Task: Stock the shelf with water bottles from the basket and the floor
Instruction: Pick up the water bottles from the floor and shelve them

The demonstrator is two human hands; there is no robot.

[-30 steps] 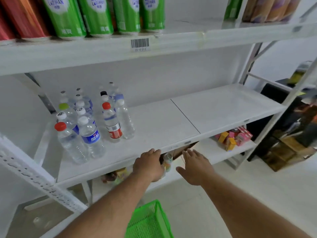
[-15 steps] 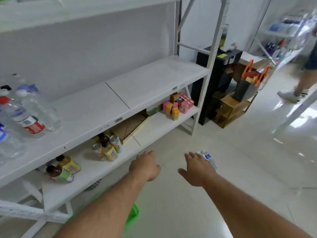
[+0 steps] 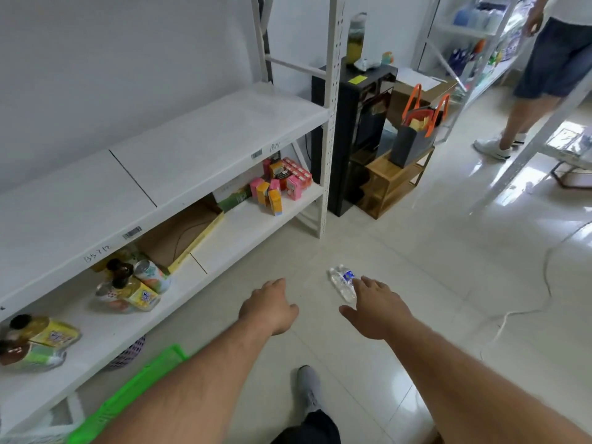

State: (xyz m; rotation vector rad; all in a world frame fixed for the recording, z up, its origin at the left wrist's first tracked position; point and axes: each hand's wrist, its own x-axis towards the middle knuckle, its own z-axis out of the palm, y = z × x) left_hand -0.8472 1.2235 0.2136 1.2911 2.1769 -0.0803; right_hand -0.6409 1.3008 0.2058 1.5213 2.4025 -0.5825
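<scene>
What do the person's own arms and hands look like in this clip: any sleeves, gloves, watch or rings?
Both forearms are bare as far as the frame shows, with no sleeves in view. The left hand and right hand have no gloves, and no watch, bracelet or ring is visible. No markings show on either arm.

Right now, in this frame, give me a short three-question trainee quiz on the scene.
1. True or false: the water bottle lies on its side on the floor.
2. Which hand is nearer the bottle? A) left hand B) right hand
3. Fill in: the green basket sits on the floor beside the ____ shelf.

Key: 1 true; 2 B; 3 bottom. Both hands are open and empty.
</scene>
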